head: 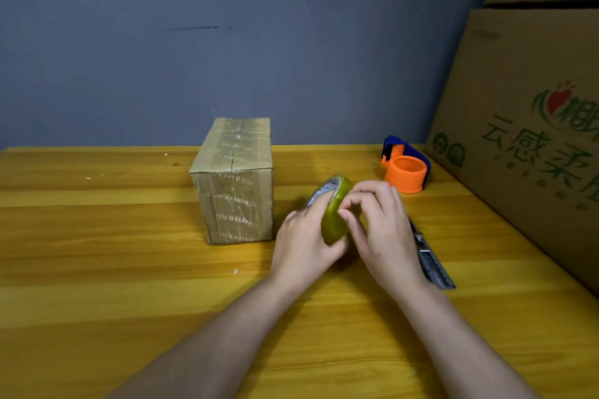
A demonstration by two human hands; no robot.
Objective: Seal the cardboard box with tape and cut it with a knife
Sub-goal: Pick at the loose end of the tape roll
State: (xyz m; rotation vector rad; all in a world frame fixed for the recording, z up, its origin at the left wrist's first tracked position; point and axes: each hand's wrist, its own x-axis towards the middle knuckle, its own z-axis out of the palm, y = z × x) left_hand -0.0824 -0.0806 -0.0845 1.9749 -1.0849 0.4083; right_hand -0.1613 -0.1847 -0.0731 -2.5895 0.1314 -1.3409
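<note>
While both hands meet over the wooden table (97, 236), the scene reads so:
Left hand (304, 246): wrapped around the tape roll (334, 220), holding it on edge above the table.
Right hand (379, 227): fingertips pinched narrowly at the roll's outer rim.
Cardboard box (235, 181): closed, clear tape across top and front, just left of the hands.
Utility knife (431, 259): flat on the table, partly under the right wrist.
Orange tape dispenser (405, 165): behind the hands, near the large printed cartons (534, 139).
</note>
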